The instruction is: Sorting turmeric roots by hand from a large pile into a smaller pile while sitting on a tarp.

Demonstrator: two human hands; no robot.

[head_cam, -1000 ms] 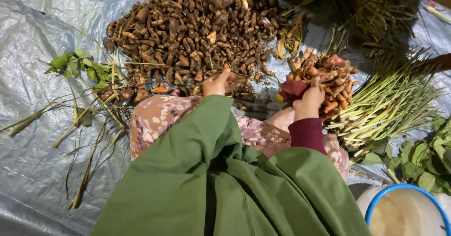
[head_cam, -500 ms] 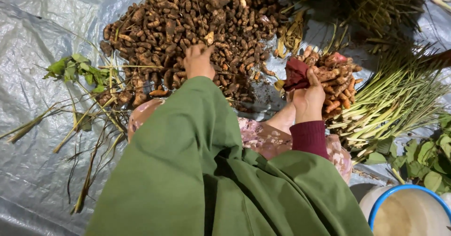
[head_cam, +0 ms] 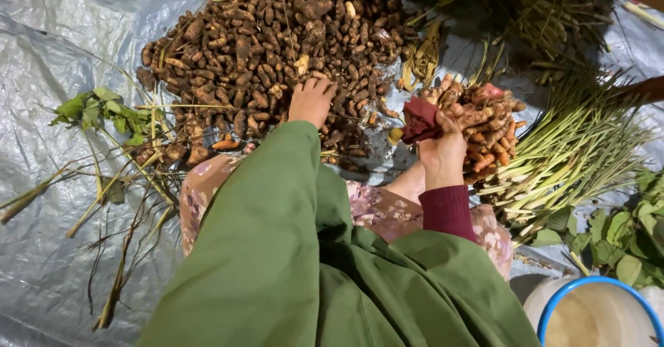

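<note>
The left hand (head_cam: 312,101) lies spread, palm down, on the near edge of a large heap of brown, soil-caked finger-shaped roots (head_cam: 277,50) piled on a crinkled grey plastic sheet (head_cam: 55,36). The right hand (head_cam: 441,150) is closed around a dark red scrap of cloth (head_cam: 419,120), held against a smaller cluster of cleaner orange-brown roots (head_cam: 481,122); whether it also grips a root is hard to tell. Pale green cut stalks (head_cam: 574,153) lie just beside that cluster, and a blue-rimmed white bowl (head_cam: 595,312) sits nearer, at the right.
</note>
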